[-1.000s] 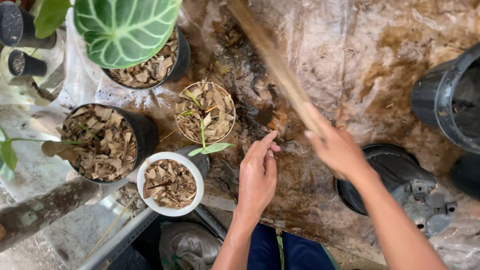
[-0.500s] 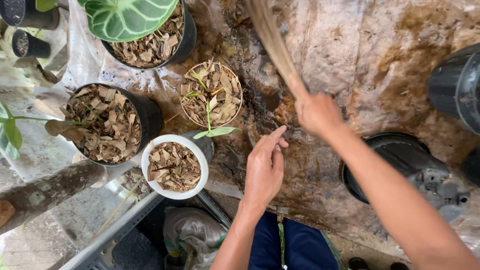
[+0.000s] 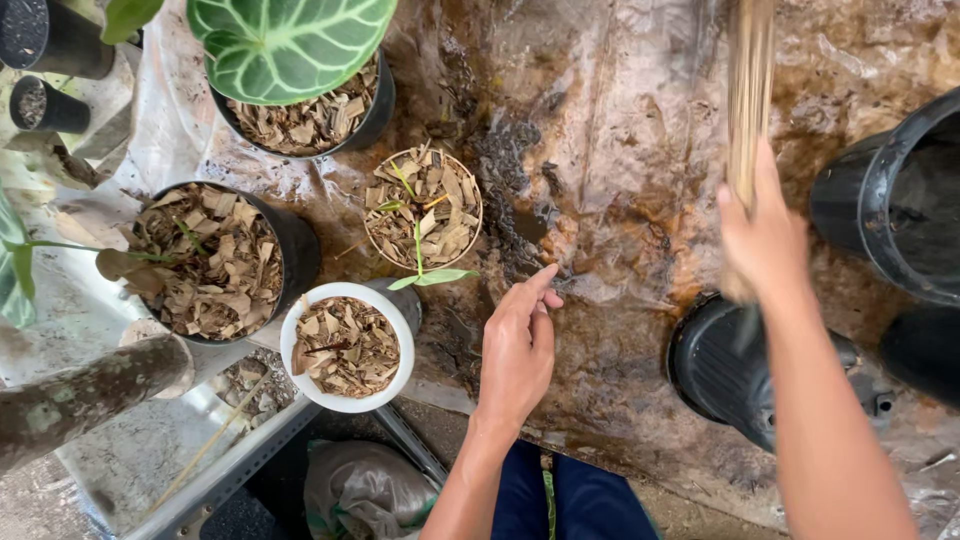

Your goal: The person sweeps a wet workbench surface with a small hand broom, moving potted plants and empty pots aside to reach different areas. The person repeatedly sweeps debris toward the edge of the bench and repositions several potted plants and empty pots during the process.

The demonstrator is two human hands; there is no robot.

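My left hand (image 3: pixel 517 345) rests with fingers together on the wet, stained plastic sheet (image 3: pixel 620 150), its fingertips near a patch of dark soil (image 3: pixel 510 190). It holds nothing. Just left of it stands a small clear pot (image 3: pixel 424 210) of bark chips with a thin green seedling. My right hand (image 3: pixel 765 235) is shut on a blurred bundle of straw-coloured sticks (image 3: pixel 748 100) that reaches up past the top edge. Below that hand lies a black pot (image 3: pixel 720 365) on its side.
A white pot (image 3: pixel 345 345) of bark chips stands at the bench's front edge. Two larger black pots of bark (image 3: pixel 225 260) (image 3: pixel 310 115) stand to the left, one with a big veined leaf (image 3: pixel 290 40). Large black pots (image 3: pixel 890 200) sit at right.
My right hand has swung the stick bundle to the right, from the sheet's middle to above the tipped black pot. My left hand has stayed on the sheet.
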